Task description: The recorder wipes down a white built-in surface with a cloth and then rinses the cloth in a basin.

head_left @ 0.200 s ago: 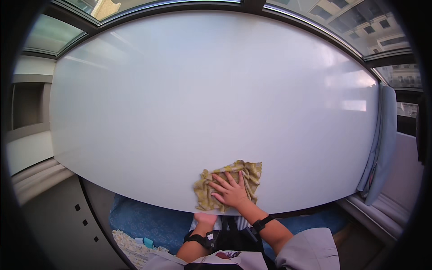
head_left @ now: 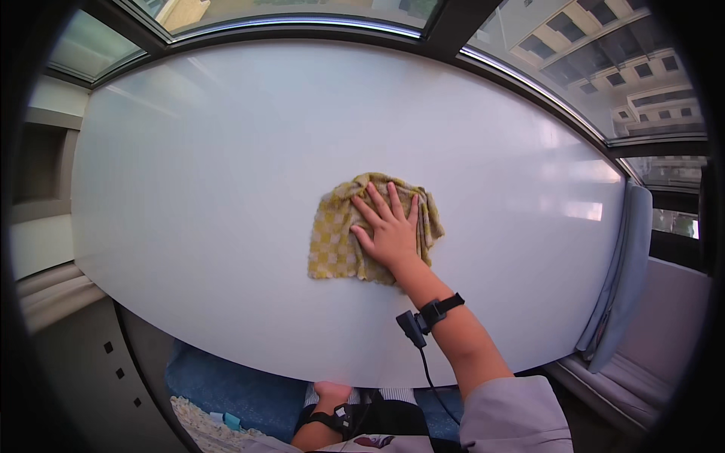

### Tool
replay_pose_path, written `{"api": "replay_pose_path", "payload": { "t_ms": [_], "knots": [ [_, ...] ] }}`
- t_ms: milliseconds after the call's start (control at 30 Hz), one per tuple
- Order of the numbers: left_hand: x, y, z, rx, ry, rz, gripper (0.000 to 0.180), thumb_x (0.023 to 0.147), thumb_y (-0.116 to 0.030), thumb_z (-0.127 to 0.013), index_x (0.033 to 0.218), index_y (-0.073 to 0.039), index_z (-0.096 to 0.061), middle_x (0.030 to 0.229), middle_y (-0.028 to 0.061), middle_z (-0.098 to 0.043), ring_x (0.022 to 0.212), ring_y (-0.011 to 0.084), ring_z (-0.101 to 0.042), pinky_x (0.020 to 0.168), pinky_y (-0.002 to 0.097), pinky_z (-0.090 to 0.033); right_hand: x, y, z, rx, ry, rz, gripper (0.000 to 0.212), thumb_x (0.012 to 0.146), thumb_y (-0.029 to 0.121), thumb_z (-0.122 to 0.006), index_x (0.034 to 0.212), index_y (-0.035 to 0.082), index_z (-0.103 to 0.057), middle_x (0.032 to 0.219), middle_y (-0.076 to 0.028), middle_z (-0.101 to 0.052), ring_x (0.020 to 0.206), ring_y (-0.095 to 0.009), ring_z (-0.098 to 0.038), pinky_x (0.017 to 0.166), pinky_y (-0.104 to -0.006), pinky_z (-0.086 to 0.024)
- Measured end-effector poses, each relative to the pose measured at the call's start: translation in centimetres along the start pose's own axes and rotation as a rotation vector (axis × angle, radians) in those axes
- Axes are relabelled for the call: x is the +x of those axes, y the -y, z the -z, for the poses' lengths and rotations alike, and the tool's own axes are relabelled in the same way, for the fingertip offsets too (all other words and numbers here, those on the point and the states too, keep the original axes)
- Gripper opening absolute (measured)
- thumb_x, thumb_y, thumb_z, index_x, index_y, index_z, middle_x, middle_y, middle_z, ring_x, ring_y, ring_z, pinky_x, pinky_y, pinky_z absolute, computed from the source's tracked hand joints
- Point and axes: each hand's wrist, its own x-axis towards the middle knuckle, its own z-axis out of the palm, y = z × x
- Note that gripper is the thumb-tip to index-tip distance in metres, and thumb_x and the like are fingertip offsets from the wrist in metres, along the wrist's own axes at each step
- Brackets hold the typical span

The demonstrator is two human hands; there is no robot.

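Note:
A yellow and beige checked cloth [head_left: 332, 235] lies rumpled on the white tabletop [head_left: 226, 174], its scalloped left part spread flat and its right side bunched into folds. My right hand [head_left: 391, 230] presses down on it from above, palm down, fingers spread and open. Around my right wrist sits a black strap with a small device [head_left: 423, 320] and a cable running from it. My left hand [head_left: 332, 391] rests low at the near table edge, close to my lap; its fingers are hidden, so its grip cannot be made out.
Windows [head_left: 302, 15] with dark frames border the far side of the table. Folded grey-blue fabric [head_left: 621, 279] stands along the right edge. Below the near edge are a blue patterned seat cover [head_left: 226, 374] and a pale printed cloth [head_left: 204, 426]. A grey panel [head_left: 83, 370] stands at the left.
My right hand has moved away from me across the tabletop, carrying the cloth from near the front edge toward the middle. The cloth's left part is spread flatter. My left hand stays near my lap.

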Motion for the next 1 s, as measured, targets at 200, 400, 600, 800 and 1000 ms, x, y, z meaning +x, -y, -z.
{"api": "replay_pose_path", "payload": {
  "t_ms": [200, 400, 600, 800, 1000],
  "knots": [
    [-0.1, 0.3, -1.7, -0.111, -0.111, -0.029, 0.054, 0.092, -0.043, -0.028, 0.13, -0.011, -0.047, 0.136, 0.0082, -0.046, 0.125, 0.0316, -0.04, 0.105, 0.0486, -0.03, 14.4, -4.6, -0.6, -0.109, -0.087, 0.052, 0.052, 0.088, 0.05, -0.045, 0.138, 0.036, -0.041, 0.15, 0.005, -0.029, 0.141, -0.024, -0.019, 0.111, -0.0589, -0.003],
    [0.7, 0.5, -2.6, -0.112, -0.122, -0.068, 0.053, 0.093, -0.043, -0.027, 0.13, -0.011, -0.047, 0.136, 0.0079, -0.046, 0.124, 0.0323, -0.041, 0.104, 0.0488, -0.03, 24.5, -8.0, -1.7, -0.184, -0.158, -0.098, 0.053, 0.09, 0.054, -0.038, 0.14, 0.039, -0.035, 0.152, 0.006, -0.025, 0.141, -0.02, -0.018, 0.113, -0.0542, -0.006],
    [0.4, 0.2, -1.7, -0.152, -0.23, -0.085, 0.052, 0.094, -0.042, -0.027, 0.13, -0.01, -0.047, 0.135, 0.0082, -0.047, 0.124, 0.0319, -0.041, 0.104, 0.0492, -0.031, 27.9, -14.5, 0.2, -0.16, -0.158, 0.195, 0.05, 0.094, 0.051, -0.035, 0.141, 0.037, -0.033, 0.149, 0.007, -0.03, 0.139, -0.018, -0.024, 0.115, -0.0438, -0.016],
    [0.0, -0.8, -1.1, -0.139, -0.286, -0.087, 0.053, 0.093, -0.043, -0.028, 0.13, -0.01, -0.047, 0.134, 0.0084, -0.047, 0.123, 0.0323, -0.042, 0.104, 0.0497, -0.031, 21.6, -22.3, 2.8, -0.293, -0.155, -0.082, 0.052, 0.094, 0.053, -0.035, 0.143, 0.038, -0.03, 0.152, 0.004, -0.025, 0.141, -0.021, -0.018, 0.114, -0.0479, -0.011],
    [-0.3, -0.5, -1.7, -0.133, -0.264, -0.064, 0.051, 0.093, -0.041, -0.03, 0.127, -0.01, -0.05, 0.132, 0.0091, -0.049, 0.121, 0.0329, -0.044, 0.102, 0.0493, -0.034, 14.7, -20.3, 1.9, -0.304, -0.148, -0.26, 0.054, 0.093, 0.055, -0.034, 0.144, 0.04, -0.026, 0.153, 0.005, -0.02, 0.142, -0.024, -0.014, 0.113, -0.0533, -0.006]
  ]
}}
